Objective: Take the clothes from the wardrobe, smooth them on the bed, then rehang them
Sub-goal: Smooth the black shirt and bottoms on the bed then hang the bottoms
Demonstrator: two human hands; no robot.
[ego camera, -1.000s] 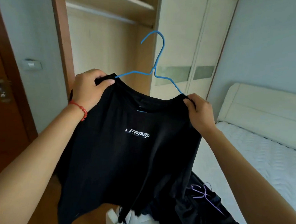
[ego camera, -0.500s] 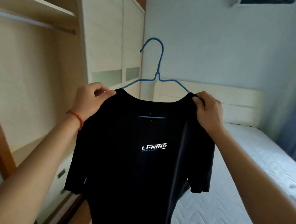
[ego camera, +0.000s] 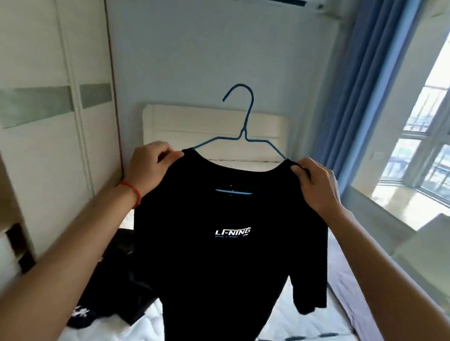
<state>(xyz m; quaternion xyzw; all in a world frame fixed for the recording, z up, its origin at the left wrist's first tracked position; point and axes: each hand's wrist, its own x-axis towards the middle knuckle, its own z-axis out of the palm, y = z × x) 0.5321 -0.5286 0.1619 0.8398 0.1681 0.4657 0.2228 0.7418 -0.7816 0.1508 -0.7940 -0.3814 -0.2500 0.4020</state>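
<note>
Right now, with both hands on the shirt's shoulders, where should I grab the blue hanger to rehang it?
Take the blue hanger by its neck just below the hook, coming from above. That part stands upright and bare above the black T-shirt; its arms are hidden under fabric pinched by the left hand and right hand.

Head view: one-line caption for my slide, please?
Both hands, left hand and right hand, hold a black T-shirt on a blue hanger above the bed.

Bed (ego camera: 311,333): white quilted mattress, pale headboard at far end against the wall. Dark clothes (ego camera: 117,282) heaped on its left side, white print showing. Purplish cloth (ego camera: 353,291) lies along the right edge.
</note>
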